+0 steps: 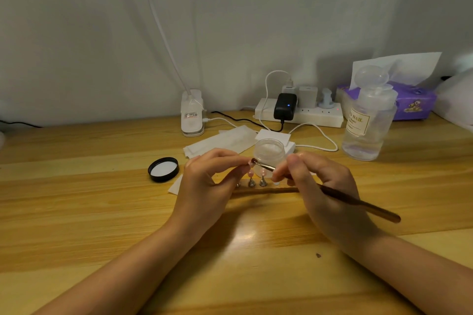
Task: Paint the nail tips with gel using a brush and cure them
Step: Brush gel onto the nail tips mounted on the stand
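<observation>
The right hand (320,181) pinches the brush (358,203); its bristles point left onto the nail tip (249,162) pinched by the left hand (204,181), before the jar (269,153).

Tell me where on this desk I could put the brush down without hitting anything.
Bare wood shows left of the black lid, and in front of the left hand and right hand toward the near edge. More lies right of the brush, below the clear bottle. Around the open jar, papers and cables it is crowded.

Wooden table (76,212) — black lid (163,169), clear bottle (368,120), power strip (307,115)
</observation>
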